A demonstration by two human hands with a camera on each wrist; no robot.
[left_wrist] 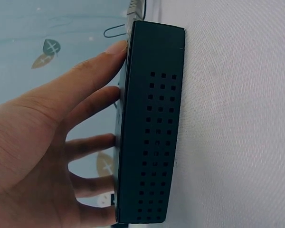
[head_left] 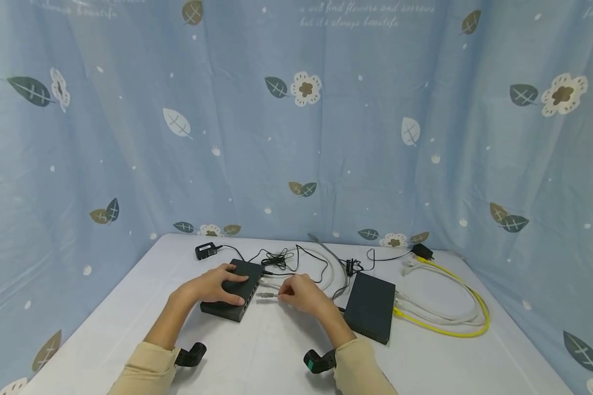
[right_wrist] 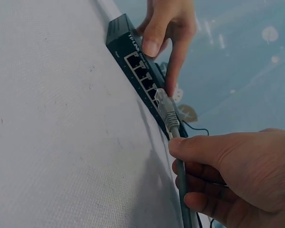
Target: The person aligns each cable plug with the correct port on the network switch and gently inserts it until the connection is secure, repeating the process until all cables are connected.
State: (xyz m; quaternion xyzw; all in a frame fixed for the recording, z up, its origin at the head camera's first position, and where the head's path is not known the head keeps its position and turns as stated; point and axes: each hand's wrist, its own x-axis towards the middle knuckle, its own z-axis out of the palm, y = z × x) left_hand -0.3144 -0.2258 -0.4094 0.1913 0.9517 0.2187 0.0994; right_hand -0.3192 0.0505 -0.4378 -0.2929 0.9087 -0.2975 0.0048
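A black TP-LINK network switch (head_left: 251,269) lies on the white table at the left, its row of ports facing right. My left hand (head_left: 216,286) rests on its top with the fingers spread. In the left wrist view the thumb lies along the upper edge, above the vent holes of the switch's side (left_wrist: 156,128). My right hand (head_left: 302,294) pinches a grey network cable (right_wrist: 183,194) between thumb and fingers, just behind its clear plug (right_wrist: 161,99). The plug is close by the ports, overlapping them in the right wrist view. Another cable (head_left: 269,283) runs from the port side.
To the right lies a second black switch (head_left: 370,304), with white cables (head_left: 454,318) and a yellow cable (head_left: 486,315) looping from it. Power adapters stand at the back left (head_left: 206,250) and back right (head_left: 422,251). Bundled black cord (head_left: 277,260) lies behind my hands; a blue curtain (head_left: 247,137) hangs beyond.
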